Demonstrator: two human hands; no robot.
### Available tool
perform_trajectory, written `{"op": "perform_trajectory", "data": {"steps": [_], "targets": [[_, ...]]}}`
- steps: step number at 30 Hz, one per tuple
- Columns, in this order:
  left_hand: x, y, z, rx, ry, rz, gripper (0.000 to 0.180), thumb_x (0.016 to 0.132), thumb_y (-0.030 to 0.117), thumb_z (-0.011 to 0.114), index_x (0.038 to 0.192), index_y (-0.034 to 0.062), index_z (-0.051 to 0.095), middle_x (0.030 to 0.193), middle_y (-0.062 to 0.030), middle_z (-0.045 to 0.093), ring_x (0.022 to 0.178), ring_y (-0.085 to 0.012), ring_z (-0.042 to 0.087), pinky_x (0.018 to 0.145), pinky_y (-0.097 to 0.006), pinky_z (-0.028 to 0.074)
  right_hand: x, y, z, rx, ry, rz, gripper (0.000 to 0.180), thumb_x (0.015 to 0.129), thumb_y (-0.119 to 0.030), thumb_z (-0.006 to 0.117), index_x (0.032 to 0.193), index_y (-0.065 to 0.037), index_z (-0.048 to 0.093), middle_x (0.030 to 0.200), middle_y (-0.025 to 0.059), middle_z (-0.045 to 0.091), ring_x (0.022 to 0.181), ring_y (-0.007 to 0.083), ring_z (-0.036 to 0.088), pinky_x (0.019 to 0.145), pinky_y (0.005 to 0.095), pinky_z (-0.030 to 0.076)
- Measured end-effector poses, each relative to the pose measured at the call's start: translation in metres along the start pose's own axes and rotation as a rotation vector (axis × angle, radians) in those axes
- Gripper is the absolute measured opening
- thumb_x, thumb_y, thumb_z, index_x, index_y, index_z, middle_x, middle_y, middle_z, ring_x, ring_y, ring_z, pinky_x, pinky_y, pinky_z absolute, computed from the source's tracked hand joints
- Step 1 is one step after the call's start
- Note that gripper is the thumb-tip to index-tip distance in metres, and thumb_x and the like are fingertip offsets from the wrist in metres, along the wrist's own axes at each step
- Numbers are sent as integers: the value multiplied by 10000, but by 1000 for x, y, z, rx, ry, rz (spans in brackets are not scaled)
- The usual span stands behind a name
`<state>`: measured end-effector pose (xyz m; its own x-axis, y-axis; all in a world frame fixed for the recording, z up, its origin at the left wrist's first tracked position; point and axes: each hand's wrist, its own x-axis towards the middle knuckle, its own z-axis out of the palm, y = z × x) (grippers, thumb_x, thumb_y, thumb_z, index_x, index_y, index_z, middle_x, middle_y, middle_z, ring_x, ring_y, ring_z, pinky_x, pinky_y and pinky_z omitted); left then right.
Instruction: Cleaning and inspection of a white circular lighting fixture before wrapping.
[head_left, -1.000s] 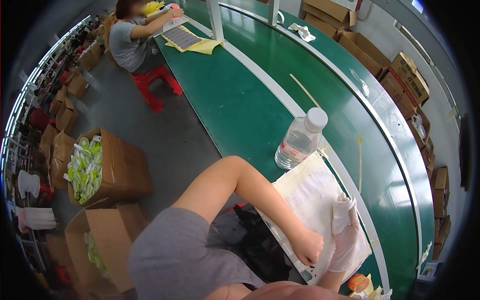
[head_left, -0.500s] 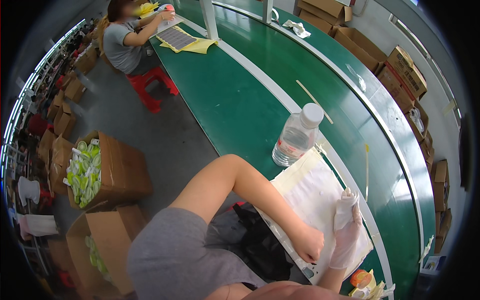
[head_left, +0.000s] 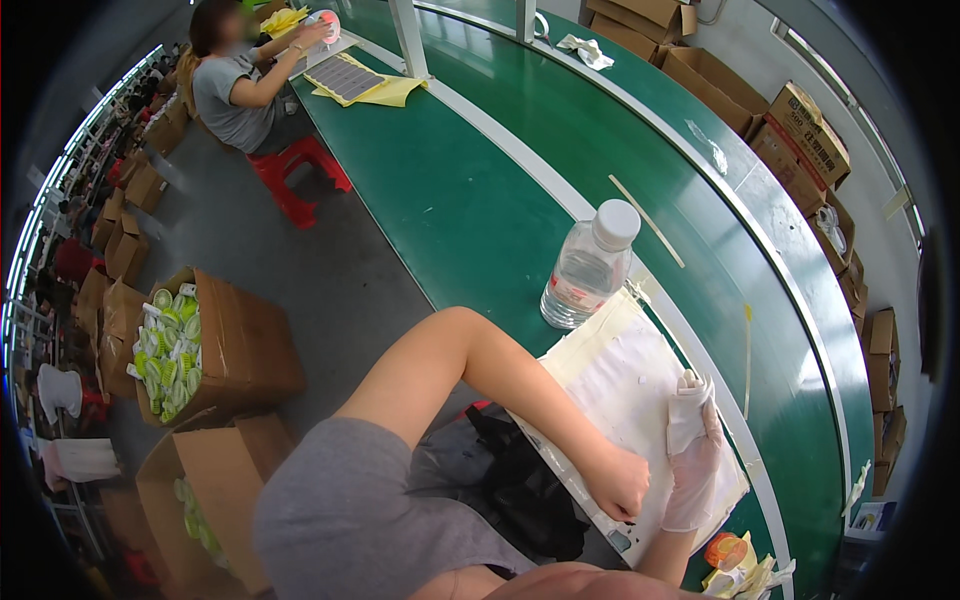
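One white cloth [head_left: 688,412] is lying along the fingers of the gloved right hand [head_left: 694,450], long axis pointing away from the wearer; whether they are gripping it cannot be told. Nearby leftward, the left hand [head_left: 616,486] is forming a closed fist, contents hidden. A white board [head_left: 612,375] is lying beneath both.

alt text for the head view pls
A person's bare left hand, curled into a fist, and gloved right hand are over a white-topped board at a green workbench, beside a clear bottle. Farther along, another person sits on a red stool.
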<state>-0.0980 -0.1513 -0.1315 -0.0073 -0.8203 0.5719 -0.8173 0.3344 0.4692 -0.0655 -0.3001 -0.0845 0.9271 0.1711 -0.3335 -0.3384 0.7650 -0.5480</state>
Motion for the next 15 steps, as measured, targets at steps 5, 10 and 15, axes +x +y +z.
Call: {"op": "perform_trajectory", "data": {"steps": [5, 10, 15], "targets": [[0, 0, 0, 2, 1, -1, 277, 829, 232, 593, 579, 112, 588, 572, -63, 612, 560, -311, 604, 512, -430, 455, 0, 2, 1, 5, 19, -7, 522, 1009, -188, 488, 1467, 0, 323, 1489, 197, 395, 1320, 274, 462, 1110, 399, 388], [0, -1, 0, -10, 4, 6, 277, 828, 231, 596, 578, 111, 587, 570, -66, 611, 556, -312, 603, 509, -430, 454, -1, 1, 1, -40, 20, -13, 510, 1007, -195, 491, 1456, -3, 347, 1461, 199, 434, 1304, 281, 481, 1107, 401, 392], [0, -1, -1, -19, 12, 17, 281, 828, 232, 598, 576, 108, 584, 563, -73, 605, 552, -317, 601, 504, -433, 451, 2, 1, -2, -52, -15, -16, 500, 1005, -201, 492, 1451, -14, 365, 1447, 200, 454, 1297, 283, 488, 1102, 406, 392]]}}
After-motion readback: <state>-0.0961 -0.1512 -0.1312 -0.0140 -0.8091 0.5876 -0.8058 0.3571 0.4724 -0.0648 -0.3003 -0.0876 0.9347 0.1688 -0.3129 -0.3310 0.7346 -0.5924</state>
